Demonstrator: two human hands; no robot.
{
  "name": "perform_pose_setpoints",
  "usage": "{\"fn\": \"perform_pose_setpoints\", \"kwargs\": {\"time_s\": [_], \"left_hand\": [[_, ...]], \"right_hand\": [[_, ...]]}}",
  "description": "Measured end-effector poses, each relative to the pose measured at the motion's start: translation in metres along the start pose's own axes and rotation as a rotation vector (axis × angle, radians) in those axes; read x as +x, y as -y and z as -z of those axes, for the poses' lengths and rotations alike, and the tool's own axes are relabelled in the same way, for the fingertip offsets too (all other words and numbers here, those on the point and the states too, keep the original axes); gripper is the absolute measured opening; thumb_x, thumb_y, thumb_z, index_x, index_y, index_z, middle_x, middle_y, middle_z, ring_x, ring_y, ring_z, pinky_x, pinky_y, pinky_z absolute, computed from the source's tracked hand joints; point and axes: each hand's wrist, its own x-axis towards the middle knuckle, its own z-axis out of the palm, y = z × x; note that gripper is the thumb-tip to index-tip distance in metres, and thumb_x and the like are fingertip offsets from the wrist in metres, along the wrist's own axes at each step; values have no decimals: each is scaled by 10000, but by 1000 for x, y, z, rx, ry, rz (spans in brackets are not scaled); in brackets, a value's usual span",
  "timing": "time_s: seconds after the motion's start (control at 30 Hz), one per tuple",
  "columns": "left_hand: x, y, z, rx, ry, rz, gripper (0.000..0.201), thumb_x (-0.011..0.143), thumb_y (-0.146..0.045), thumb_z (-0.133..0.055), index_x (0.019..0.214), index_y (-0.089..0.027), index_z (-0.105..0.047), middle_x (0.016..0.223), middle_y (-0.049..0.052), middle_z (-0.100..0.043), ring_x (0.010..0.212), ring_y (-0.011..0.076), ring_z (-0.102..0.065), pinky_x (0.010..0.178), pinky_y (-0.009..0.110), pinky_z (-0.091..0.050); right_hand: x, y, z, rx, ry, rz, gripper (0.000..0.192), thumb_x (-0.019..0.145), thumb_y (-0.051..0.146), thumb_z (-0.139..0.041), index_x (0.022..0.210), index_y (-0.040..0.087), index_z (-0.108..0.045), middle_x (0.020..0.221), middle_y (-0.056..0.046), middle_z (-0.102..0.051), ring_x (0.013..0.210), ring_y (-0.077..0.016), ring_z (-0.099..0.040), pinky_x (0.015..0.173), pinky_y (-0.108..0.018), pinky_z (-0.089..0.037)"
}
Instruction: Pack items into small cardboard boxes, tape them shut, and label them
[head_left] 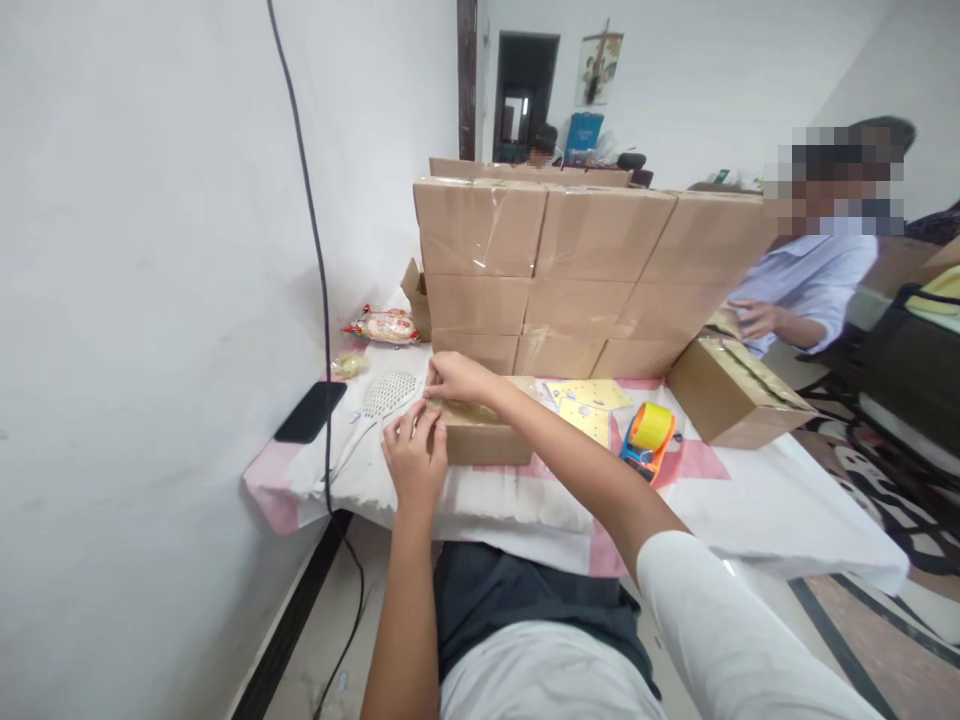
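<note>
A closed cardboard box [489,446] lies on the table in front of me, with shiny tape along its top. My right hand [459,380] reaches across to the box's left end, its fingers drawn together at the upper edge. Whatever sits between those fingertips is too small to make out. Beside the same end rests my left hand [417,455], fingers spread and slightly bent, the tips against the box's corner. Right of the box stands an orange and blue tape dispenser [646,444] with a yellow roll. Yellow printed cards [589,405] lie behind it.
Stacked, taped cardboard boxes [577,270] form a wall at the back. Another box [739,392] stands right, near a co-worker's hand [757,318]. Left are a black phone [310,412], a white perforated object [390,393], a snack packet [384,325] and a hanging black cable [311,220].
</note>
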Motion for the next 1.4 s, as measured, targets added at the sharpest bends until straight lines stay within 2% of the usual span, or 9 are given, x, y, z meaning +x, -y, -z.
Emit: {"fn": "perform_pose_setpoints", "kwargs": {"time_s": [0.1, 0.23, 0.4, 0.53, 0.63, 0.97, 1.13, 1.27, 1.4], "left_hand": [[0, -3, 1, 20, 6, 43, 286, 986, -367, -572, 1139, -231, -772, 1347, 115, -658, 1132, 307, -553, 971, 445, -430], [1, -6, 3, 10, 39, 83, 301, 988, -366, -574, 1200, -253, -755, 1353, 114, -646, 1086, 278, -584, 946, 424, -435], [0, -4, 5, 13, 44, 87, 348, 990, -359, -564, 1277, -243, -724, 1367, 118, -656, 1184, 309, -578, 994, 446, -425], [-10, 2, -5, -13, 46, 108, 439, 1010, -373, -502, 1391, -204, -640, 1371, 146, -661, 1216, 320, -576, 1048, 476, -414], [-18, 7, -17, -55, -2, 93, 494, 1027, -373, -437, 1449, -150, -564, 1373, 172, -657, 1205, 303, -597, 1076, 465, -413], [-28, 15, -30, -85, -63, 196, 634, 1003, -399, -477, 1565, -123, -374, 1538, 220, -485, 1331, 301, -537, 1092, 446, -449], [-36, 19, -36, -116, -96, 199, 694, 989, -363, -473, 1598, -85, -291, 1569, 259, -424, 1392, 307, -500, 1141, 463, -425], [-38, 21, -39, -124, -90, 204, 714, 994, -362, -461, 1614, -80, -248, 1590, 269, -386, 1426, 314, -469, 1175, 477, -397], [-41, 28, -43, -141, -84, 221, 720, 1010, -394, -447, 1625, -99, -217, 1580, 265, -397, 1439, 310, -461, 1188, 477, -383]], "right_hand": [[0, -2, 7, -105, -141, -227, 712, 761, 505, -846, 1274, 100, -563, 1149, -187, -716, 951, -263, -660, 765, -299, -451], [-29, -21, 26, -37, -305, -330, 370, 903, 486, -692, 1093, 172, -649, 1028, -119, -749, 905, -248, -669, 778, -318, -460], [-135, -99, 47, 46, -623, -576, 235, 950, 317, -562, 908, 138, -709, 921, -109, -751, 836, -204, -661, 771, -302, -453], [-222, -150, 43, -120, -423, -773, 274, 918, 202, -498, 962, 113, -754, 939, -138, -772, 816, -226, -668, 720, -317, -441], [-251, -160, 34, -157, -307, -753, 258, 887, 164, -535, 976, 143, -776, 1008, -136, -787, 875, -243, -681, 737, -319, -432], [-265, -140, 13, -276, -42, -481, 291, 960, 139, -491, 1011, 176, -775, 1066, -132, -777, 1043, -274, -634, 922, -388, -334], [-270, -123, -10, -331, 116, -494, 222, 959, 172, -531, 1019, 156, -745, 1056, -156, -757, 1049, -303, -626, 914, -398, -337], [-262, -126, -15, -327, 89, -538, 268, 952, 127, -495, 1096, 152, -721, 1107, -158, -746, 1051, -292, -644, 897, -385, -374], [-242, -150, -2, -272, -14, -608, 307, 952, 137, -490, 1145, 161, -727, 1156, -158, -744, 1080, -293, -660, 881, -367, -427]]}}
